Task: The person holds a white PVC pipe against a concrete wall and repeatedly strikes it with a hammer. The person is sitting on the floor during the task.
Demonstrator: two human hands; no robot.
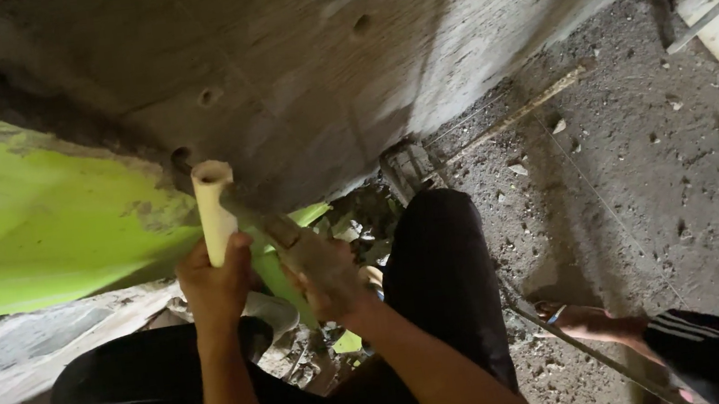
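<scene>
Pipe against concrete wall

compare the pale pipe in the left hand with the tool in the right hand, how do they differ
The pale pipe is cream, smooth and round, with an open end; the tool is dark, rough and dirt-caked. The pipe stands nearly upright in the left hand; the tool slants up-left from the right hand, its tip beside the pipe. Both are gripped in a closed fist and point toward the concrete wall.
</scene>
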